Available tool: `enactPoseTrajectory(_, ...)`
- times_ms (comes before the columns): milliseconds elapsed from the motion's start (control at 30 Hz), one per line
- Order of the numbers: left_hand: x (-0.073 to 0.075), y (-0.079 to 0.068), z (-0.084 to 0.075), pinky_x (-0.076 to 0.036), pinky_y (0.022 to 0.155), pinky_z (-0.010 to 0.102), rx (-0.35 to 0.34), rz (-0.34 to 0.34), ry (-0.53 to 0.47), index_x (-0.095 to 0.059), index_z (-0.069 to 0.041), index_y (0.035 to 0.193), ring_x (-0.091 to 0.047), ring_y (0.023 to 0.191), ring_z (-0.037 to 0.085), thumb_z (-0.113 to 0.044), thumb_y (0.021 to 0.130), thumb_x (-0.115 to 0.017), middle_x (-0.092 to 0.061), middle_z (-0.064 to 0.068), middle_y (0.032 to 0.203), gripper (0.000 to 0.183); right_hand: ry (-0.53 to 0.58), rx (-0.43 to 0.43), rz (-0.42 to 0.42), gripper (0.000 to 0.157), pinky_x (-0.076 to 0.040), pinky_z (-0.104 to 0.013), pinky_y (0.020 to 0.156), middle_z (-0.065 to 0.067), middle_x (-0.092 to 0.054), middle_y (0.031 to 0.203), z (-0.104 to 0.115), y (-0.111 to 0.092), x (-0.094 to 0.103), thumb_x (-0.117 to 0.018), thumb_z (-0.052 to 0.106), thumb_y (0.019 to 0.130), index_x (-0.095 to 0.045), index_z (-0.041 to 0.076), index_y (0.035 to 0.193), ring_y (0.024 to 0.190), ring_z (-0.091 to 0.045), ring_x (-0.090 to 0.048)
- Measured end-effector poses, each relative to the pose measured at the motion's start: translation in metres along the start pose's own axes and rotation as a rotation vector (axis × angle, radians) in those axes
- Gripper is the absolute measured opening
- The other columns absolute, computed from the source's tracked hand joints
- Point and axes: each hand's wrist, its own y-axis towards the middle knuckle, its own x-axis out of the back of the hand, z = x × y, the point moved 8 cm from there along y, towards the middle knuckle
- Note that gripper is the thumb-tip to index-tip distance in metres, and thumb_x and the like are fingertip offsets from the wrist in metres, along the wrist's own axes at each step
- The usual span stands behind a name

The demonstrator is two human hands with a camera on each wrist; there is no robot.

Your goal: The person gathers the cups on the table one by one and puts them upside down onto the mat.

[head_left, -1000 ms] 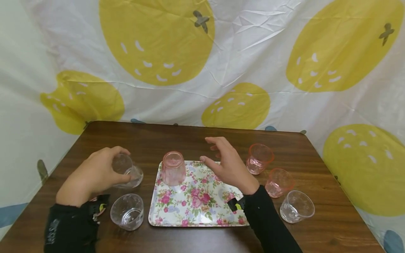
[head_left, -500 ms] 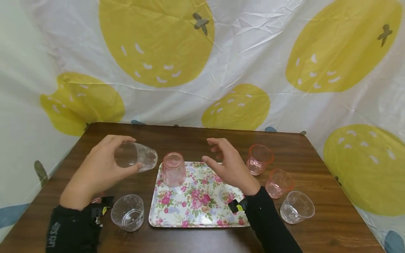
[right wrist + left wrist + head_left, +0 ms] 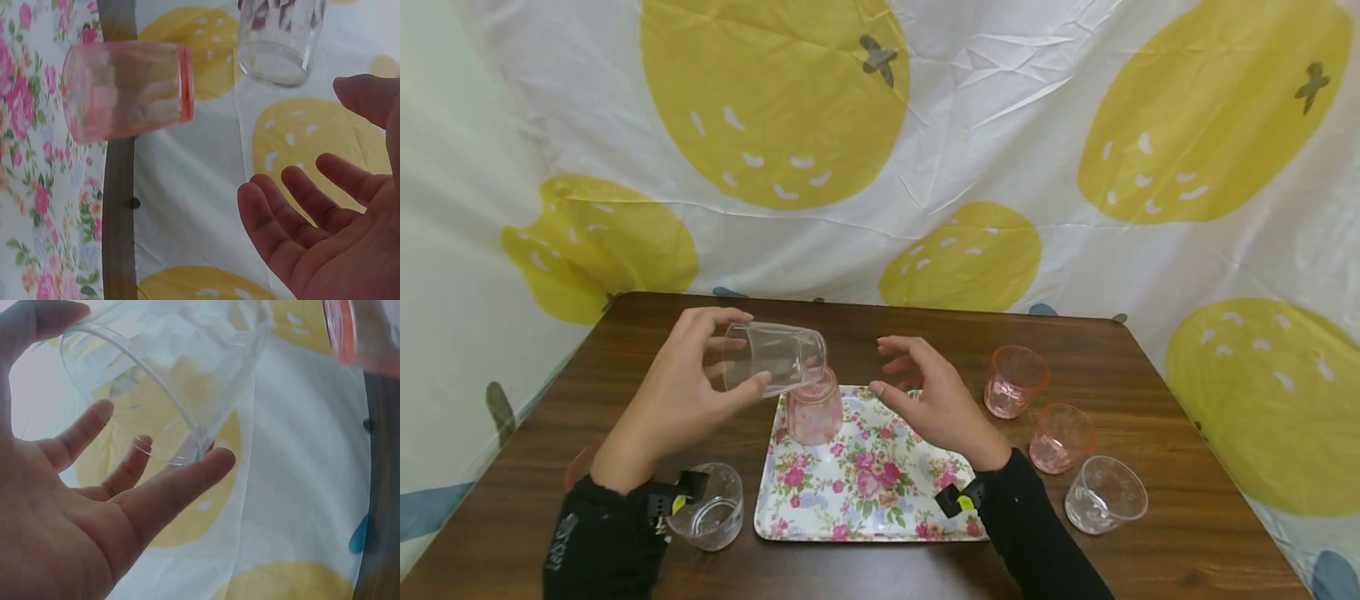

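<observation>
My left hand point(image 3: 677, 400) grips a clear glass point(image 3: 784, 357) by its rim end, thumb on one side and fingertips on the other. The glass lies tipped on its side in the air, base toward the right, just over a pink glass point(image 3: 815, 415). In the left wrist view its round rim faces the palm. That pink glass stands upside down on the back left corner of a flowered tray point(image 3: 865, 512). Above the tray's back right part hovers my right hand point(image 3: 936, 404), fingers loosely bent and holding nothing; the right wrist view also shows the hand point(image 3: 337, 231) bare.
Right of the tray stand two pink glasses, one farther back point(image 3: 1013, 387) and one nearer point(image 3: 1060, 442), and a clear glass point(image 3: 1101, 500). Another clear glass point(image 3: 718, 521) stands left of the tray, partly behind my left wrist. A reddish rim point(image 3: 578, 468) shows behind the left forearm.
My left hand has lifted the clear glass from the table at left, tipped it sideways and carried it right, to the pink glass on the tray. The right hand has barely moved.
</observation>
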Motion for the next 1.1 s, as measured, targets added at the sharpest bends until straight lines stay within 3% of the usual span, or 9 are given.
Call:
enactPoseTrajectory(200,-0.018,0.002,-0.001,-0.053,0.092,0.064,-0.020,0.062,-0.114,-0.044,-0.007,0.136,-0.054,0.116,0.033,-0.012,0.087,-0.074,-0.044,0.016,0.129,0.057,0.031,0.004,0.004,0.053,-0.055,-0.053,0.091,-0.020,-0.054,0.135,-0.014,0.000,-0.003,-0.066,0.009,0.095,-0.045,0.004,0.143,0.113,-0.032,-0.057)
enactPoseTrajectory(400,-0.031,0.004,-0.003,-0.053,0.092,0.063,-0.027,0.081,-0.187,-0.044,-0.009,0.134,-0.054,0.115,0.030,-0.008,0.087,-0.073,-0.044,0.012,0.132,0.056,0.082,0.015,0.017,0.056,-0.055,-0.049,0.092,-0.017,-0.053,0.137,-0.029,0.001,-0.005,-0.068,0.010,0.094,-0.044,0.009,0.144,0.114,-0.028,-0.058)
enactPoseTrajectory(667,-0.045,0.006,-0.010,-0.053,0.092,0.062,-0.071,0.132,-0.243,-0.042,-0.007,0.135,-0.054,0.116,0.032,-0.006,0.088,-0.072,-0.042,0.015,0.135,0.056,0.162,0.006,0.038,0.058,-0.054,-0.057,0.090,-0.024,-0.051,0.137,-0.028,0.002,-0.008,-0.065,-0.001,0.092,-0.041,0.002,0.145,0.113,-0.034,-0.056)
enactPoseTrajectory(867,-0.053,0.008,-0.011,-0.055,0.091,0.059,-0.091,0.130,-0.277,-0.042,-0.004,0.134,-0.055,0.114,0.033,-0.001,0.086,-0.071,-0.041,0.016,0.138,0.056,0.272,0.035,0.045,0.058,-0.057,-0.056,0.087,-0.026,-0.050,0.133,-0.021,0.002,-0.006,-0.063,-0.006,0.092,-0.039,0.000,0.145,0.113,-0.033,-0.058)
enactPoseTrajectory(1100,-0.061,0.007,-0.014,-0.056,0.088,0.060,-0.117,0.136,-0.301,-0.042,-0.004,0.133,-0.057,0.112,0.033,-0.001,0.087,-0.069,-0.042,0.018,0.136,0.054,0.336,0.058,0.054,0.054,-0.057,-0.029,0.082,-0.022,-0.046,0.140,-0.020,0.001,-0.006,-0.062,-0.002,0.093,-0.041,0.000,0.144,0.108,-0.028,-0.057)
